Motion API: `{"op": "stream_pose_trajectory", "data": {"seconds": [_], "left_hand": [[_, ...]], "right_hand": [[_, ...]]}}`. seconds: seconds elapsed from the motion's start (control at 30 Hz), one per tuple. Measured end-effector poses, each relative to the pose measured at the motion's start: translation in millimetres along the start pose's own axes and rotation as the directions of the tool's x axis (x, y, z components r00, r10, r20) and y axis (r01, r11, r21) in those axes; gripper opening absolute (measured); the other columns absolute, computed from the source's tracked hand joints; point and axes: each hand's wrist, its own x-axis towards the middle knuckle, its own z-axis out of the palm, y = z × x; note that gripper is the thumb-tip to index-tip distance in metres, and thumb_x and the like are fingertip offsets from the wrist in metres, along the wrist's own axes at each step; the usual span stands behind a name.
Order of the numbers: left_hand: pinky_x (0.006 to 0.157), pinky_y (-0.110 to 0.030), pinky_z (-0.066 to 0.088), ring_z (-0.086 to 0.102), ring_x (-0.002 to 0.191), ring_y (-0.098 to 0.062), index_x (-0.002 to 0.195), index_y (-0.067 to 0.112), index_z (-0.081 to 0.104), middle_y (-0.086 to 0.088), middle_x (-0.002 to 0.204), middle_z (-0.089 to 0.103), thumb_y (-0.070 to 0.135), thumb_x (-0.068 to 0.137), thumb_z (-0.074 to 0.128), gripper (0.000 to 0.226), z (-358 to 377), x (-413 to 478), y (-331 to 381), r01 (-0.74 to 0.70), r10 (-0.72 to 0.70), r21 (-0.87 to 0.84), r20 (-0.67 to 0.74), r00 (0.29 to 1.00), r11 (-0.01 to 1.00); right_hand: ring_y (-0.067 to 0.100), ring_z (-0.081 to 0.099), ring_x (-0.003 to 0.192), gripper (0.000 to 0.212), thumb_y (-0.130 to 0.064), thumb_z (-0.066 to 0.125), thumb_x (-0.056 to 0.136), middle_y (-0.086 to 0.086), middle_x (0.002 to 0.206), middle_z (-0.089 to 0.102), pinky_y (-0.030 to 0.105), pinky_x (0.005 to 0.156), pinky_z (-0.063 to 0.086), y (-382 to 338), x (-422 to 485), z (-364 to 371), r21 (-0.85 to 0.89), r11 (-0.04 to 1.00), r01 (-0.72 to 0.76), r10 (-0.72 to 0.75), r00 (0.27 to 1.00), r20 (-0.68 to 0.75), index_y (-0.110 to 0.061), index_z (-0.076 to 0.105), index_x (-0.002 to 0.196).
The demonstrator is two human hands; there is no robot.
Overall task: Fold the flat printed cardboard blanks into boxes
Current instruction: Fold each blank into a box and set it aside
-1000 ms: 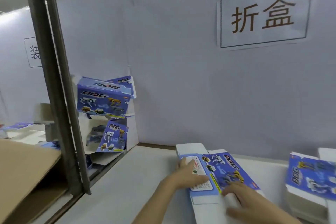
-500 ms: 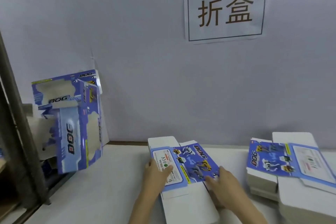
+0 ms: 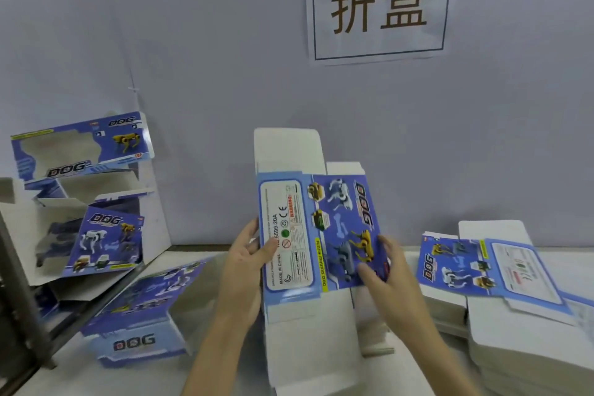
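White worktable (image 3: pixel 64 373) stretches out below us, closed at the back by a pale grey wall (image 3: pixel 225 58). Nearest to us, we hold a flat printed blank (image 3: pixel 321 235) up off the table, with its blue "DOG" face and white label panel turned toward us and its plain white flaps running above and below. Our left hand (image 3: pixel 244 267) pinches the blank's left edge, with the thumb lying on the label panel and the fingers hidden behind the card. Our right hand (image 3: pixel 392 280) grips the blank's lower right edge, with the thumb curled onto the printed face.

Left of the blank and lower, a folded box (image 3: pixel 141 309) lies on its side on the table. Right of the blank, we see a stack of flat blanks (image 3: pixel 488 270), printed side up on top, with white card layers beneath. Further left of the blank, a pile of folded boxes (image 3: pixel 96 202) leans against the wall beside a dark metal post (image 3: pixel 19 299). Above the blank, a paper sign (image 3: pixel 379 3) with two brown Chinese characters hangs on the wall.
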Motion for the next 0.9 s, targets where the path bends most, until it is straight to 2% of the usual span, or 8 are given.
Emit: {"op": "stream_pose_trajectory", "data": {"seconds": [0.07,0.17,0.33,0.53,0.6,0.67,0.8,0.9], "left_hand": [[0.060,-0.030,0.059,0.073,0.087,-0.020,0.113,0.020,0.061,-0.001,0.101,0.075,0.008,0.084,0.058,0.032,3.3,-4.3,9.4,-0.023,0.022,0.039,0.037,0.999,0.999],[0.059,-0.028,0.058,0.073,0.085,-0.019,0.114,0.023,0.062,0.000,0.101,0.075,0.000,0.093,0.051,0.033,5.6,-9.8,21.9,-0.051,0.039,0.143,0.086,0.996,0.988],[0.061,-0.030,0.059,0.072,0.092,-0.022,0.121,0.024,0.061,0.000,0.106,0.074,0.001,0.092,0.051,0.038,13.3,-18.7,36.7,-0.078,0.045,0.199,0.166,0.985,0.977],[0.059,-0.024,0.057,0.073,0.088,-0.016,0.121,0.029,0.060,0.005,0.101,0.075,-0.001,0.094,0.049,0.041,17.5,-25.7,44.9,-0.118,0.066,0.295,0.180,0.981,0.948],[0.058,-0.021,0.056,0.072,0.087,-0.011,0.118,0.033,0.059,0.009,0.101,0.075,0.002,0.095,0.048,0.041,19.0,-27.9,46.2,-0.148,0.084,0.335,0.198,0.977,0.931],[0.062,-0.021,0.057,0.071,0.091,-0.008,0.127,0.034,0.055,0.012,0.107,0.072,0.017,0.098,0.052,0.034,21.2,-31.8,48.0,-0.196,0.103,0.436,0.228,0.968,0.878],[0.099,-0.030,0.046,0.046,0.122,0.000,0.153,0.037,-0.003,0.027,0.132,0.039,0.085,0.040,0.066,0.141,37.6,-42.8,50.5,-0.141,-0.028,0.716,0.219,0.975,0.684],[0.109,-0.037,0.040,0.037,0.131,-0.005,0.150,0.036,-0.017,0.022,0.138,0.028,0.088,0.021,0.067,0.163,48.7,-50.3,47.6,-0.094,-0.081,0.743,0.197,0.977,0.663]], "right_hand": [[0.008,0.050,0.124,0.059,-0.023,0.062,0.093,0.001,0.145,0.042,0.026,0.088,0.053,-10.5,-2.6,-11.4,-0.098,0.991,0.090,-0.097,0.993,-0.071,-0.028,0.032,0.143],[0.024,0.014,0.148,0.066,-0.011,0.062,0.091,0.011,0.159,0.020,0.046,0.116,0.027,-29.5,-3.0,-23.4,-0.485,0.809,0.333,-0.466,0.866,-0.184,-0.010,0.031,0.149],[0.029,0.033,0.141,0.056,-0.004,0.053,0.089,0.014,0.147,0.044,0.047,0.115,0.029,-76.4,4.5,-28.7,-0.534,0.638,0.555,-0.670,0.742,-0.030,-0.002,0.039,0.143],[0.016,0.056,0.090,0.010,-0.025,0.057,0.092,-0.005,0.094,0.059,0.027,0.077,0.046,-124.0,26.2,-43.7,-0.457,0.766,0.452,-0.407,0.891,0.200,-0.019,0.059,0.099],[0.008,0.055,0.064,0.019,-0.026,0.061,0.091,-0.007,0.070,0.057,0.019,0.056,0.043,-140.5,34.2,-55.9,-0.381,0.823,0.421,-0.304,0.893,0.331,-0.018,0.054,0.075],[0.012,0.051,0.058,0.023,-0.021,0.063,0.091,-0.002,0.061,0.054,0.025,0.057,0.041,-155.5,39.5,-65.4,-0.348,0.852,0.392,-0.215,0.866,0.451,-0.012,0.053,0.072],[0.023,0.070,0.069,0.018,-0.024,0.067,0.090,0.002,0.073,0.073,0.035,0.068,0.054,-174.0,43.1,-73.6,-0.277,0.906,0.320,-0.127,0.830,0.543,-0.007,0.067,0.084],[0.029,0.071,0.069,0.019,-0.029,0.066,0.090,0.010,0.082,0.075,0.035,0.063,0.054,-181.1,42.7,-76.8,-0.175,0.955,0.238,-0.076,0.770,0.634,-0.012,0.072,0.081]]}}
